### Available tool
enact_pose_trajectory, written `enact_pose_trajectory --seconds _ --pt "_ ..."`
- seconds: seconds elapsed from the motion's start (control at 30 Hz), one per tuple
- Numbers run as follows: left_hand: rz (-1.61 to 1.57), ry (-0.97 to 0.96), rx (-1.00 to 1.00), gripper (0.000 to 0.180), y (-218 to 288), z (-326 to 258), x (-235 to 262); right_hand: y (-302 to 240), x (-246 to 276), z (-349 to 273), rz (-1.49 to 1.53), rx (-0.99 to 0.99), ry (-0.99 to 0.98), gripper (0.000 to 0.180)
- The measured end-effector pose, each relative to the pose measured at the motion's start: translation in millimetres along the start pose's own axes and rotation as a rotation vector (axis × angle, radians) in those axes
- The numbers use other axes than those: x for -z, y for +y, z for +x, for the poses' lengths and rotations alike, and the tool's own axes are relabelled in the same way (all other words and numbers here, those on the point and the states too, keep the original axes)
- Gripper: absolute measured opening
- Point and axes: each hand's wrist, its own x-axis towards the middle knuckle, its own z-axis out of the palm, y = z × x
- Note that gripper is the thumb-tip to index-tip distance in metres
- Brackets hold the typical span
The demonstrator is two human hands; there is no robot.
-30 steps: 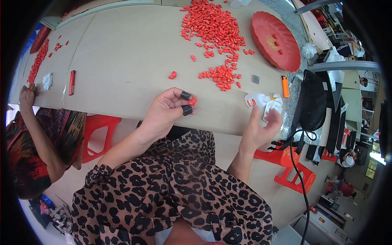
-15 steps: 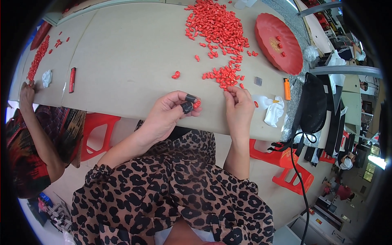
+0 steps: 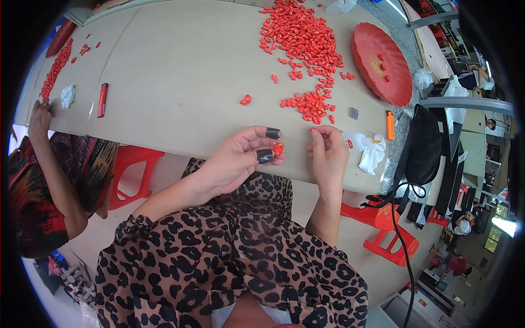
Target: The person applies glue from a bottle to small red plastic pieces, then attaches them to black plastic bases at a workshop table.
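Currently, the left hand (image 3: pixel 240 159) is half curled, its thumb and index fingertips wrapped in black tape; a small, glossy red lobed piece (image 3: pixel 279 148) is gripped between the thumb and the fingers below the raised index, on the near side of the large heap of similar red pieces (image 3: pixel 303 41). Also nearer than the heap, the right hand (image 3: pixel 331 154) has thumb and forefinger pinched on a tiny red piece (image 3: pixel 313 129), mostly covered by the fingertips. Beyond the heap, a translucent plastic container (image 3: pixel 342 6) is cut off by the view's upper edge. Far left of the heap, a co-worker's hand (image 3: pixel 39 121) meets a row of red pieces (image 3: pixel 56 68); its grip is unclear. Right of the heap, a red scalloped dish (image 3: pixel 367 46) with a gold centre mark holds a few loose red pieces (image 3: pixel 384 68).
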Motion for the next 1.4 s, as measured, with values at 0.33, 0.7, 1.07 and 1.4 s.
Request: enact_pose_trajectory --seconds 0.33,0.7,1.07,1.4 --pt "-0.039 0.014 0.079 0.028 0.4 -0.6 -9.0 1.0 1.5 -22.7 1.076 -0.365 -0.193 0.012" --pt "-0.143 -0.033 0.102 0.020 -5.3 1.1 -8.9 0.8 5.1 -26.1 1.261 -0.449 -0.314 0.012" --pt "-0.087 -0.037 0.034 0.019 -7.5 3.0 -11.1 -13.8 1.6 -32.9 1.000 -0.370 -0.183 0.011" --pt "0.034 -0.019 -0.036 0.018 -13.0 4.0 -7.7 -18.2 -2.6 -47.6 0.733 -0.154 -0.065 0.012"
